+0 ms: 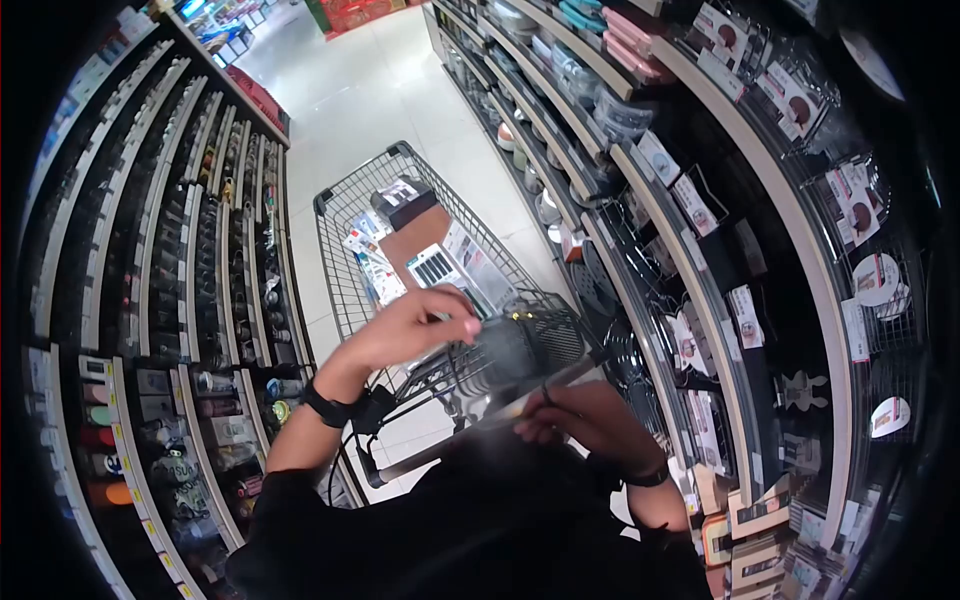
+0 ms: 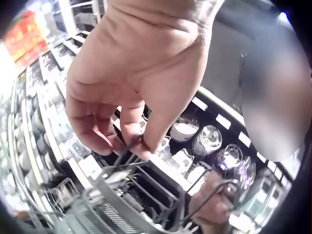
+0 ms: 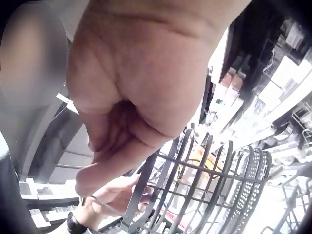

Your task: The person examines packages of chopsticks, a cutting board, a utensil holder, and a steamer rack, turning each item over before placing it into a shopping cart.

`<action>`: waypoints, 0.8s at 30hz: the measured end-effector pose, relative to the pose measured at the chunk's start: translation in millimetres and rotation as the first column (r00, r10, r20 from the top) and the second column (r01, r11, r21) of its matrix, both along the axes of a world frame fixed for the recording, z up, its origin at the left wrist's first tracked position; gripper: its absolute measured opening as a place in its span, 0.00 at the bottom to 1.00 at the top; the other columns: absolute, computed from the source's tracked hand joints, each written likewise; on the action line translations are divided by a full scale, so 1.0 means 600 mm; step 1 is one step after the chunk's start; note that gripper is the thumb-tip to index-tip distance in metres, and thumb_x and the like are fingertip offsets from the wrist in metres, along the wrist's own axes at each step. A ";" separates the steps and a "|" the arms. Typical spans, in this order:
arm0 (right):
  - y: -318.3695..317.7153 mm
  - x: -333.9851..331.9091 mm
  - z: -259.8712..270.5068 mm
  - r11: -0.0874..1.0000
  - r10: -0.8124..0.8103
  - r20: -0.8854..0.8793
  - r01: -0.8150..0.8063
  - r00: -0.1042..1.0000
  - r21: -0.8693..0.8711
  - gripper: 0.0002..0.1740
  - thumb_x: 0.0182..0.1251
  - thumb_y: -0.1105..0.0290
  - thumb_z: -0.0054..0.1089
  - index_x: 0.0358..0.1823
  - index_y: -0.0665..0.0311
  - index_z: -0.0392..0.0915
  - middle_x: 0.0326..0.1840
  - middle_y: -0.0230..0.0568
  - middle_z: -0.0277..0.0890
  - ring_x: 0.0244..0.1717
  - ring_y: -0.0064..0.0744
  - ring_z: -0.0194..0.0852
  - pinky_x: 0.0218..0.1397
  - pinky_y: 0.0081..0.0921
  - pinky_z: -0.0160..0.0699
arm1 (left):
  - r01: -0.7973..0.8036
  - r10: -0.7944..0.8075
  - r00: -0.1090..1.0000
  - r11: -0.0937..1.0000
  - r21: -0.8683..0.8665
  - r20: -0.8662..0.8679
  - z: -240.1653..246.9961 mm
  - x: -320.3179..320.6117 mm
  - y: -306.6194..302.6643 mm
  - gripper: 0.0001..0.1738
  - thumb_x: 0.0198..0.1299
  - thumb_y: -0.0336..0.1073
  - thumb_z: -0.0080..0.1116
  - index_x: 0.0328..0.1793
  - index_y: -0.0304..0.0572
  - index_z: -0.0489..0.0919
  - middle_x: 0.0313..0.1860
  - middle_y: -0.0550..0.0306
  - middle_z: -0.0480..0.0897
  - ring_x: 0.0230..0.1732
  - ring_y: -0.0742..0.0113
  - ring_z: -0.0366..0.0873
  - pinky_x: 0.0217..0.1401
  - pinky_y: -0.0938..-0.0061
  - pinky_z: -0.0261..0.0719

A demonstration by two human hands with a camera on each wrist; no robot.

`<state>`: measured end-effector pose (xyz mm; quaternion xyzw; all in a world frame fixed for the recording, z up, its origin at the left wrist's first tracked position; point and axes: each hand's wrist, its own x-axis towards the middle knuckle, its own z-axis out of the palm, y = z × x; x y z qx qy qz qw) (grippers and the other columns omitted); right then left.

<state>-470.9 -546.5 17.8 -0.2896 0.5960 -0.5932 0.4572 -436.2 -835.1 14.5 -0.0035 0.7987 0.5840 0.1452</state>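
Note:
A dark wire rack [image 1: 495,355] is between the two hands, above the cart's near end. The left hand [image 1: 420,325] pinches a thin dark part at the rack's edge between thumb and fingertips, as the left wrist view shows at the hand [image 2: 136,83]. Across the rack, the right hand [image 1: 580,418] has its fingers curled round a thin wire part at the near side. In the right wrist view the right hand [image 3: 131,92] covers most of what it grips, and the rack's curved bars [image 3: 204,170] spread out beside it.
A shopping cart [image 1: 335,245] stands ahead in the aisle, holding a brown box [image 1: 418,238], a dark package [image 1: 402,200] and several flat packs. Shelves of goods line both sides; wire racks hang on the right shelves [image 1: 800,220]. Pale floor tiles [image 1: 370,110] run ahead.

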 end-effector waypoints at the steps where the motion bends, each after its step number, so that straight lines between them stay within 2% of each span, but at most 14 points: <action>1: -0.015 -0.002 -0.013 1.000 -0.013 0.015 0.013 1.000 0.008 0.10 0.74 0.75 0.53 0.49 0.72 0.79 0.37 0.41 0.86 0.39 0.27 0.87 0.44 0.21 0.82 | -0.082 0.068 0.993 0.985 0.149 0.095 -0.001 -0.004 -0.013 0.14 0.65 0.40 0.64 0.35 0.34 0.85 0.42 0.59 0.81 0.44 0.72 0.77 0.48 0.77 0.73; 3: -0.042 -0.010 -0.054 0.995 -0.047 -0.209 0.027 0.977 -0.096 0.14 0.73 0.74 0.55 0.56 0.69 0.78 0.38 0.40 0.87 0.40 0.26 0.86 0.46 0.20 0.81 | -0.133 0.095 0.981 0.964 0.229 0.169 -0.008 -0.013 -0.043 0.15 0.66 0.39 0.62 0.34 0.33 0.85 0.48 0.57 0.80 0.48 0.71 0.76 0.54 0.76 0.72; 4: -0.050 -0.020 -0.066 0.998 -0.045 -0.466 0.020 0.884 -0.058 0.18 0.72 0.72 0.57 0.61 0.65 0.77 0.39 0.39 0.87 0.40 0.25 0.87 0.47 0.20 0.81 | -0.143 0.122 0.984 0.976 0.164 0.128 -0.015 -0.017 -0.059 0.15 0.66 0.40 0.62 0.34 0.32 0.85 0.50 0.56 0.79 0.49 0.69 0.76 0.56 0.75 0.71; 6: -0.043 -0.020 -0.076 0.996 -0.093 -0.468 0.090 0.879 -0.030 0.18 0.71 0.71 0.59 0.61 0.64 0.77 0.38 0.39 0.87 0.40 0.26 0.87 0.46 0.21 0.81 | -0.176 0.175 0.981 0.984 -0.001 0.085 -0.031 -0.026 -0.093 0.17 0.68 0.41 0.59 0.34 0.32 0.84 0.55 0.54 0.79 0.52 0.67 0.77 0.61 0.73 0.70; 7: -0.036 -0.020 -0.082 0.989 -0.134 -0.476 0.148 0.869 -0.007 0.19 0.71 0.71 0.60 0.61 0.64 0.78 0.38 0.38 0.87 0.41 0.26 0.87 0.46 0.21 0.81 | -0.142 0.143 0.988 0.989 -0.033 0.049 -0.053 -0.031 -0.119 0.15 0.63 0.39 0.64 0.32 0.33 0.81 0.55 0.53 0.79 0.52 0.67 0.76 0.59 0.73 0.72; 9: 0.004 -0.021 -0.116 0.975 -0.192 -0.407 0.220 0.893 0.024 0.19 0.70 0.72 0.61 0.61 0.64 0.77 0.38 0.39 0.87 0.41 0.26 0.87 0.46 0.21 0.81 | -0.185 0.201 0.965 0.977 -0.105 0.166 -0.097 -0.031 -0.156 0.15 0.56 0.39 0.72 0.29 0.35 0.80 0.57 0.52 0.79 0.53 0.66 0.77 0.58 0.72 0.74; 11: 0.050 -0.009 -0.141 0.901 -0.331 -0.268 0.387 0.905 0.195 0.20 0.67 0.75 0.63 0.61 0.65 0.77 0.39 0.40 0.87 0.42 0.27 0.86 0.46 0.21 0.82 | -0.138 0.169 0.976 0.969 -0.207 0.141 -0.188 -0.026 -0.202 0.16 0.51 0.38 0.75 0.29 0.35 0.79 0.58 0.48 0.79 0.53 0.62 0.78 0.57 0.70 0.76; 13: 0.109 0.001 -0.193 0.833 -0.433 -0.244 0.489 0.867 0.259 0.18 0.70 0.78 0.59 0.60 0.70 0.76 0.39 0.42 0.85 0.41 0.29 0.86 0.47 0.22 0.83 | -0.095 0.137 0.983 0.947 -0.308 0.118 -0.303 -0.013 -0.251 0.17 0.46 0.37 0.78 0.29 0.34 0.79 0.60 0.43 0.79 0.53 0.58 0.80 0.56 0.68 0.78; 15: 0.175 0.025 -0.239 0.746 -0.572 -0.159 0.591 0.805 0.307 0.16 0.71 0.79 0.56 0.59 0.72 0.75 0.39 0.44 0.85 0.39 0.31 0.85 0.46 0.22 0.82 | -0.076 0.138 0.990 0.732 -0.677 0.039 -0.403 0.002 -0.283 0.15 0.45 0.34 0.75 0.32 0.34 0.80 0.63 0.37 0.78 0.54 0.48 0.82 0.54 0.63 0.79; 16: 0.202 0.037 -0.248 0.741 -0.576 -0.159 0.594 0.802 0.313 0.16 0.71 0.79 0.56 0.59 0.72 0.75 0.39 0.44 0.85 0.39 0.31 0.85 0.46 0.22 0.82 | -0.068 0.132 0.990 0.736 -0.673 0.044 -0.415 0.006 -0.275 0.15 0.45 0.34 0.75 0.32 0.34 0.80 0.63 0.37 0.78 0.54 0.48 0.82 0.54 0.63 0.79; 18: 0.245 0.062 -0.259 0.637 -0.694 -0.145 0.695 0.706 0.334 0.15 0.71 0.79 0.55 0.58 0.70 0.77 0.39 0.44 0.85 0.39 0.28 0.85 0.44 0.22 0.80 | -0.275 0.365 0.930 0.615 -0.739 -0.042 -0.432 0.024 -0.256 0.13 0.46 0.33 0.69 0.35 0.34 0.80 0.65 0.39 0.76 0.54 0.43 0.80 0.53 0.59 0.80; 21: 0.284 0.098 -0.269 0.568 -0.744 -0.129 0.723 0.655 0.393 0.14 0.73 0.77 0.52 0.57 0.69 0.77 0.39 0.44 0.85 0.38 0.28 0.84 0.43 0.22 0.79 | -0.296 0.455 0.890 0.532 -0.794 -0.027 -0.512 0.069 -0.262 0.10 0.50 0.34 0.64 0.35 0.36 0.80 0.67 0.47 0.76 0.53 0.44 0.80 0.52 0.58 0.80; 22: 0.292 0.109 -0.275 0.560 -0.751 -0.124 0.725 0.648 0.401 0.14 0.73 0.75 0.52 0.57 0.69 0.77 0.40 0.44 0.85 0.39 0.27 0.84 0.43 0.22 0.78 | -0.276 0.410 0.911 0.530 -0.802 -0.042 -0.529 0.087 -0.257 0.11 0.51 0.35 0.64 0.35 0.35 0.79 0.68 0.49 0.75 0.53 0.44 0.80 0.52 0.57 0.80; 24: 0.298 0.129 -0.287 0.560 -0.752 -0.114 0.721 0.649 0.409 0.14 0.73 0.75 0.52 0.57 0.69 0.77 0.40 0.43 0.85 0.39 0.27 0.84 0.43 0.22 0.78 | -0.180 0.452 0.888 0.504 -0.845 0.081 -0.548 0.108 -0.237 0.12 0.51 0.37 0.65 0.34 0.37 0.78 0.59 0.49 0.80 0.50 0.46 0.81 0.50 0.56 0.80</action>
